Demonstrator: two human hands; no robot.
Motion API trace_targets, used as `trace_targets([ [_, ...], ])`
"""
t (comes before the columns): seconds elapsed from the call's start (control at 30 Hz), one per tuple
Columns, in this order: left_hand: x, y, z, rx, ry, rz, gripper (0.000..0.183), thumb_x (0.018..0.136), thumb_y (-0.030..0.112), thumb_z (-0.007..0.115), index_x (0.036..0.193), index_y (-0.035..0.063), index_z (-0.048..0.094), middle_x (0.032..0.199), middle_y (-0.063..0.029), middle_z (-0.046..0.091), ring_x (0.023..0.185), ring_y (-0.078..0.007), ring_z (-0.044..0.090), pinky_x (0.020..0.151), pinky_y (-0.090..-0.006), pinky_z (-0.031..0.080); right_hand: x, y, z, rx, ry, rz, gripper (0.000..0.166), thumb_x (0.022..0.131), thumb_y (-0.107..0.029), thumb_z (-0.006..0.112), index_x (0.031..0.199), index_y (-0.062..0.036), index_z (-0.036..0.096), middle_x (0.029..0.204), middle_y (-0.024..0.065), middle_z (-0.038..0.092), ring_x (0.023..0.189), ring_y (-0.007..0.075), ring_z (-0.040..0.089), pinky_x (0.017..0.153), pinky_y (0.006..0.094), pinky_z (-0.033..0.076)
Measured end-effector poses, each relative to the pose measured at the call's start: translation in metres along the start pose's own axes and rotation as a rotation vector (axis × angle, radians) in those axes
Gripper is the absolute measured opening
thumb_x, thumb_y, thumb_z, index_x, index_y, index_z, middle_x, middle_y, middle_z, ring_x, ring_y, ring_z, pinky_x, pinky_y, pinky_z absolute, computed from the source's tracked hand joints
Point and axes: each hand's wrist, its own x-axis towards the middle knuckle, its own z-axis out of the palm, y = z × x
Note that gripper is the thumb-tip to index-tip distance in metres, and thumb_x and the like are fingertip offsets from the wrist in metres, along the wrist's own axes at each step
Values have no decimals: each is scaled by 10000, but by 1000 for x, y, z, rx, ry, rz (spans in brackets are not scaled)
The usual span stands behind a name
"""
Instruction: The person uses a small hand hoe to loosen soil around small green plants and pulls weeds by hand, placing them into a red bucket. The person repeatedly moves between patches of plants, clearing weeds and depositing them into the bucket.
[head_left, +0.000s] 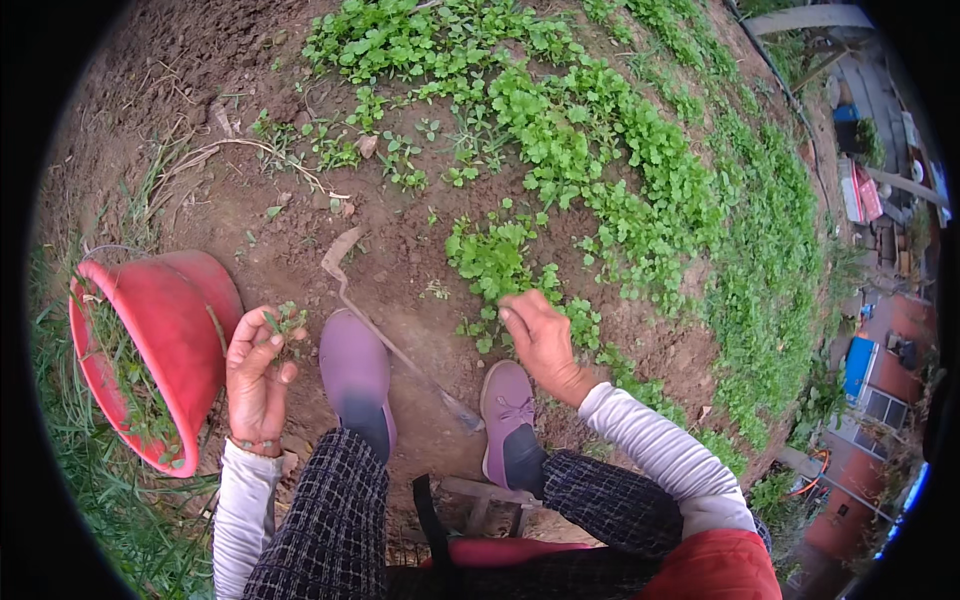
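Note:
My left hand (259, 367) pinches a small sprig of pulled weeds (289, 324) between thumb and fingers, just right of a red plastic bucket (184, 330). The bucket leans with its mouth to the left, and pulled greens (131, 367) lie inside. At the lower edge of a clump of leafy green seedlings (491, 259) is my right hand (544, 341), its thumb and fingers curled together. Whether anything is caught between those fingertips is hidden. On the bare soil between my shoes lies a thin hand tool with a crooked end (341, 259), apparently a weeding hook.
Purple shoes (355, 360) stand on the soil. A low wooden stool (487, 491) is beneath me. Dense leafy rows (637, 157) spread ahead and right; tall grass (97, 517) borders the left. A dark hose (787, 90) runs along the bed's far right, with a yard beyond.

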Motion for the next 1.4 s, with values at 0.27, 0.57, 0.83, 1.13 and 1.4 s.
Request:
trace_targets([
  [0.27,-4,-15,7,12,-4,-68,224,820,4,488,1036,61,503,1016,-47,572,838,-147,588,485,-196,417,72,104,-79,-690,18,63,143,776,-108,549,901,-150,604,816,114,527,718,334,570,605,426,461],
  [0.57,-9,-19,-5,69,33,-77,240,813,26,486,1045,77,512,1005,-26,576,822,-111,581,481,-171,407,69,126,-102,-812,-49,46,189,714,-84,594,894,-141,602,814,101,523,741,304,569,604,416,463],
  [0.83,-10,-19,4,41,26,-92,209,827,10,472,1028,53,509,949,-22,558,811,-144,589,478,-211,404,74,132,-86,-954,-32,3,105,710,-133,614,767,-77,546,800,107,519,729,300,573,574,413,474],
  [1.13,-12,-19,-4,50,39,-114,197,827,7,464,1014,48,508,944,-16,545,809,-140,583,482,-213,403,89,137,-78,-1032,-42,60,30,716,-58,536,721,-54,566,793,120,555,668,292,609,557,386,494],
  [1.4,-12,-20,-6,74,31,-106,213,823,17,469,1025,72,507,959,-17,563,802,-119,574,486,-196,403,98,142,-78,-1175,-251,30,90,733,-57,525,736,-34,611,820,149,597,651,260,635,535,354,510],
])
